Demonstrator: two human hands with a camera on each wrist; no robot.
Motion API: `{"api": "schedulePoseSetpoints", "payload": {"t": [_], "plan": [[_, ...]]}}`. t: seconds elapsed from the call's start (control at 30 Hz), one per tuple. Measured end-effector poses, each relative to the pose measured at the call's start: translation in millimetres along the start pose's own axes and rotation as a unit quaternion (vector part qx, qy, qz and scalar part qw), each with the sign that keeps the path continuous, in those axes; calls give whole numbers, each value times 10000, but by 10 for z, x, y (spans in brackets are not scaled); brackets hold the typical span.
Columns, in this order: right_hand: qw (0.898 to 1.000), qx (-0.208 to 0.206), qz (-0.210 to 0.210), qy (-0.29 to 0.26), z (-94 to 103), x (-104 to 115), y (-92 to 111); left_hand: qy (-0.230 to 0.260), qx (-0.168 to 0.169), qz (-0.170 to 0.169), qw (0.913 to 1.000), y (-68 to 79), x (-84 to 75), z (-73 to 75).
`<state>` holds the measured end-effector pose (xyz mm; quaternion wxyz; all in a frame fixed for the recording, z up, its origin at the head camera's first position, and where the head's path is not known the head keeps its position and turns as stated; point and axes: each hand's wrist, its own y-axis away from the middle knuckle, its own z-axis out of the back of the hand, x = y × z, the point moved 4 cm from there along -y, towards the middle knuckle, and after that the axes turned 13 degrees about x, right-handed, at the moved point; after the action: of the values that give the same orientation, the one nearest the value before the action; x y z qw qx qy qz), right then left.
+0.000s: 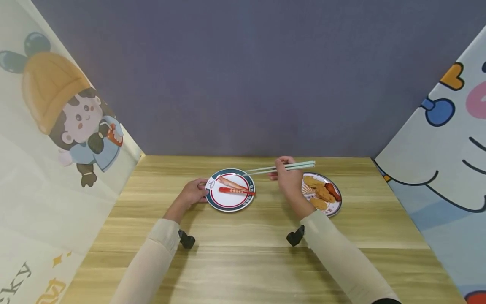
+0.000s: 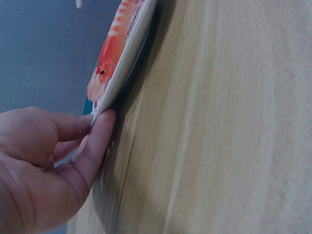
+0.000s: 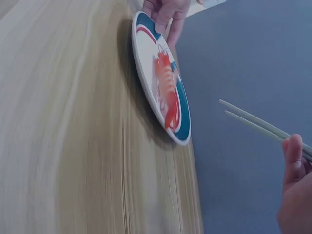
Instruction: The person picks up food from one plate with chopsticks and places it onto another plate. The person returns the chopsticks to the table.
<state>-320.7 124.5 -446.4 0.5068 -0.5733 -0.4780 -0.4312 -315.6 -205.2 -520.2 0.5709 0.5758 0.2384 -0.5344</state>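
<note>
My left hand [image 1: 194, 192] pinches the left rim of a round white plate [image 1: 228, 203] with a dark teal border, thumb on top and fingers beneath. On this plate lie a pale orange prawn [image 1: 230, 183] and a red prawn [image 1: 232, 191], side by side. In the left wrist view, a prawn's head [image 2: 108, 61] with a dark eye shows near the thumb. My right hand [image 1: 286, 179] holds a pair of pale green chopsticks [image 1: 300, 165] pointing left. Their tips are slightly apart with nothing between them, and the right wrist view shows them above the plate.
A second plate [image 1: 333, 207], partly behind my right wrist, bears several golden-brown fried pieces [image 1: 324, 195] and a reddish-brown one [image 1: 332, 191]. Both plates are toward the back of the wooden table [image 1: 235, 261]. A grey panel [image 1: 250, 84] rises behind; printed panels flank the table.
</note>
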Motion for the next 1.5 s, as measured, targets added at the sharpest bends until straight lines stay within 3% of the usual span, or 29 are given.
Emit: {"api": "schedulePoseSetpoints", "payload": {"t": [0.33,0.77,1.0,1.17,1.5], "plan": [[9990,-381,13,-223,490,106,36,-109,-119,37,9999,-15,-12,3],[9953,-891,-3,-390,1187,298,246,-136,-185,-59,9997,9,55,33],[9925,-1129,-432,-156,1559,302,404,-209,-232,-80,9995,15,95,4],[9903,-1364,-227,-139,1786,275,505,-183,-257,-124,9994,66,107,-24],[9868,-1460,137,682,2127,344,642,-164,-273,-214,9993,95,44,-46]]}}
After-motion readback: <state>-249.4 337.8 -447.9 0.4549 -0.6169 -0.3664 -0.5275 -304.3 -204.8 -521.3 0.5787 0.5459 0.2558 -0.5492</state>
